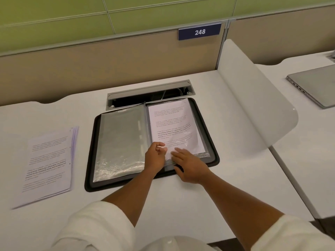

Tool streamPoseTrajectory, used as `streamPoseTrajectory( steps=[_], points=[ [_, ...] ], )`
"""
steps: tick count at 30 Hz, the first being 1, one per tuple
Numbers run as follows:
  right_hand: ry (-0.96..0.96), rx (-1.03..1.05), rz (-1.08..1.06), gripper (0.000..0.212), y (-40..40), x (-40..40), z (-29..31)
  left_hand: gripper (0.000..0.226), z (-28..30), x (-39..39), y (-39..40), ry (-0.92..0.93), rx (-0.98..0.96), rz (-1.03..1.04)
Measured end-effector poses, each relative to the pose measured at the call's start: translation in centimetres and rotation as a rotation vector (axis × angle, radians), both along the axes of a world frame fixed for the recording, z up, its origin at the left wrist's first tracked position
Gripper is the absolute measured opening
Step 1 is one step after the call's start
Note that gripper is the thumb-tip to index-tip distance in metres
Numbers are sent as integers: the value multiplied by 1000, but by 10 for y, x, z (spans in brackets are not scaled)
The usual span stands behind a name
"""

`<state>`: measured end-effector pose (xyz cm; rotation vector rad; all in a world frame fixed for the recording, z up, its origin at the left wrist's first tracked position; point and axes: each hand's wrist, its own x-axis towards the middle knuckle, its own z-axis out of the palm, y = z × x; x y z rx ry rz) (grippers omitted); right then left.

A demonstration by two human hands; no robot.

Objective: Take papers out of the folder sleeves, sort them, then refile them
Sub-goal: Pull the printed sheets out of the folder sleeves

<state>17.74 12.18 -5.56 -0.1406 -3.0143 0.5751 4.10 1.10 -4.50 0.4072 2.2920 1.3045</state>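
Paper stack (49,165) lies left of open folder (152,142); laptop (315,86) far right.

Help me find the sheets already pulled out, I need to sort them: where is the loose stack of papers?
In the head view, the loose stack of papers lies flat on the white desk, left of the open folder, untouched by either hand.

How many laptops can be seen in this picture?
1. A closed grey laptop lies on the neighbouring desk at the right edge, behind the white divider. Others may lie outside the frame.
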Motion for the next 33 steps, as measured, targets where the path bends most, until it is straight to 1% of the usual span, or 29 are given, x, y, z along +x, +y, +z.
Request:
streamPoseTrajectory(
  steps=[4,6,9,11,13,16,18,20,23,25,26,28,29,31,33],
  points=[
    [-88,24,-94,50,0,-11,5,10,2,0,-5,8,50,16],
    [-126,54,-146,60,1,-16,7,11,4,0,-7,12,48,22],
    [-238,98,-206,82,5,-22,5,10,5,0,-11,37,30,50],
    [-321,110,-219,89,7,-23,2,9,5,0,-16,74,5,66],
    [-344,106,-213,91,6,-20,-2,11,4,0,-20,99,-57,76],
    [-290,101,-203,90,3,-8,-9,16,2,1,-24,98,-196,97],
    [-256,108,-201,86,2,0,-12,16,0,2,-25,101,-246,87],
    [-248,100,-203,83,-1,5,-13,15,1,4,-24,103,-261,79],
    [-227,56,-224,82,-9,12,-12,14,3,7,-24,66,-239,81],
    [-170,42,-237,73,-11,19,-11,16,5,10,-26,47,-235,98],
    [-106,76,-223,66,-11,23,-10,17,5,12,-29,38,-236,111],
    [17,213,-163,52,-8,29,-12,15,6,17,-35,10,-247,162],
    [46,257,-137,48,-6,31,-13,14,7,20,-38,-14,-253,201],
    [48,269,-121,47,-2,32,-12,13,10,26,-43,-36,-284,256],
    [-2,244,-121,52,1,28,-12,11,13,32,-47,-35,-312,269]
  ],
)
